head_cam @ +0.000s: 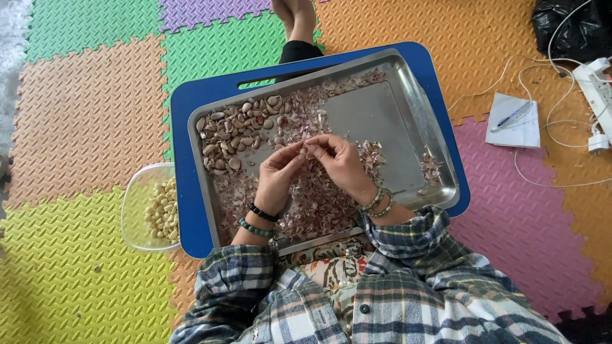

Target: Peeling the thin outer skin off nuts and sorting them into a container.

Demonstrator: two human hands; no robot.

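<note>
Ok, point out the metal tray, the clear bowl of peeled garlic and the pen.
metal tray (pixel 373 114): head view, bare patch of its floor.
clear bowl (pixel 135 207): head view, its left wall.
peeled garlic (pixel 163 213): head view, middle of the pile.
pen (pixel 514 116): head view, its barrel.

Both forearms reach forward from rolled-up plaid sleeves and angle inward, so the 2 hands meet at the fingertips. The left hand (pixel 278 173) has its back to the camera, fingers curled, thumb and forefinger pinched together at the meeting point. The right hand (pixel 341 162) is likewise bent at the wrist, its fingers curled inward and pinching against the left's. The left wrist wears 2 beaded bracelets, the right wrist 2 as well
</note>
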